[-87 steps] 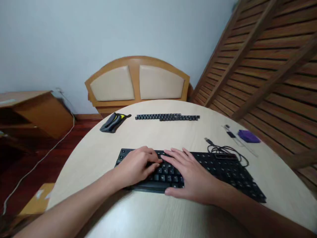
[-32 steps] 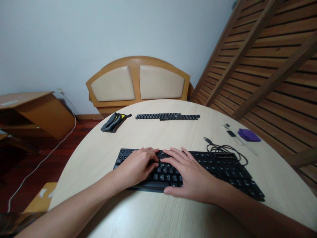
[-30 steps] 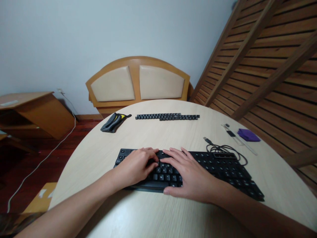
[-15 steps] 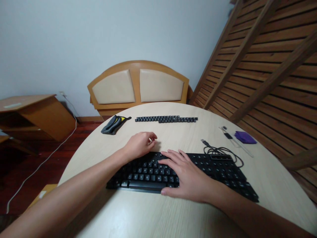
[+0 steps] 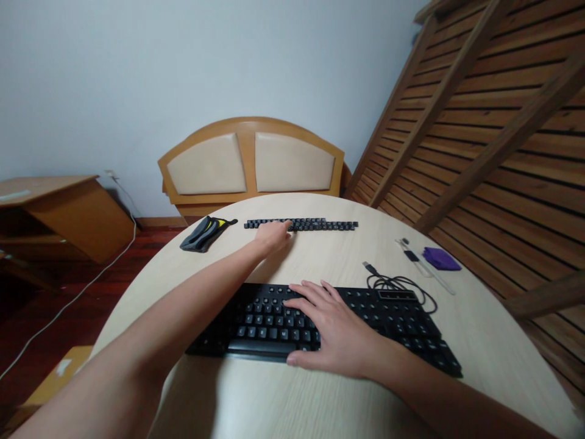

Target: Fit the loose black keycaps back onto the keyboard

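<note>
A black keyboard lies across the near part of the round table. Many of its key positions at the top and right look bare of caps, while lettered keys show in the middle. Farther back, loose black keycaps are lined up in rows. My left hand is stretched out to these rows, its index finger and thumb apart at the left end of the front row. My right hand rests spread over the middle of the keyboard, thumb at the front edge, and covers some keys.
A coiled black USB cable lies behind the keyboard's right side. Farther right are a purple pouch and a thin white tool. A grey, black and yellow pouch sits at the left. A wooden headboard stands beyond the table.
My left hand has moved forward from the keyboard's back edge to the loose keycaps. My right hand stays on the keyboard. The view has shifted slightly.
</note>
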A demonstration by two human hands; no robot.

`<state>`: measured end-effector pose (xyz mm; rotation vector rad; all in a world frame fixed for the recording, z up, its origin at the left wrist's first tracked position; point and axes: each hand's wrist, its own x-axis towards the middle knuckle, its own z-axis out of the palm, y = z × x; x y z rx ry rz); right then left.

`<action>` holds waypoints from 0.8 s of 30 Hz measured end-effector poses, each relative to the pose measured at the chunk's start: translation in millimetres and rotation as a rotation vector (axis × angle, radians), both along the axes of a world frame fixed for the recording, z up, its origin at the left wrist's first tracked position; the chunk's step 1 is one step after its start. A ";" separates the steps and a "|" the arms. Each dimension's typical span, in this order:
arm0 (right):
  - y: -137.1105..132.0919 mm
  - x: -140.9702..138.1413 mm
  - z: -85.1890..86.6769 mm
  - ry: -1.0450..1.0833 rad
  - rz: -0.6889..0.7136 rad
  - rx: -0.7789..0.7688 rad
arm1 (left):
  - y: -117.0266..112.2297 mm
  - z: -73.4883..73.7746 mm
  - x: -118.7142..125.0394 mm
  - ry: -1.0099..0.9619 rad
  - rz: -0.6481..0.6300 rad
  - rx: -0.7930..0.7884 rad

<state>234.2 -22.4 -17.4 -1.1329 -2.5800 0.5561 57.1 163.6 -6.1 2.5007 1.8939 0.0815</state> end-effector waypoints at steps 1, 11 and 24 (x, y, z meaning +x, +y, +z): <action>0.0 0.1 -0.3 0.002 0.000 0.002 | 1.8 -1.1 2.1 0.004 0.006 0.000; 0.5 0.8 -1.3 0.018 0.005 0.010 | 5.8 -4.1 8.4 0.019 0.067 0.008; -0.6 -0.4 1.7 -0.001 0.003 0.007 | -72.3 8.6 -21.1 -0.168 -0.036 0.056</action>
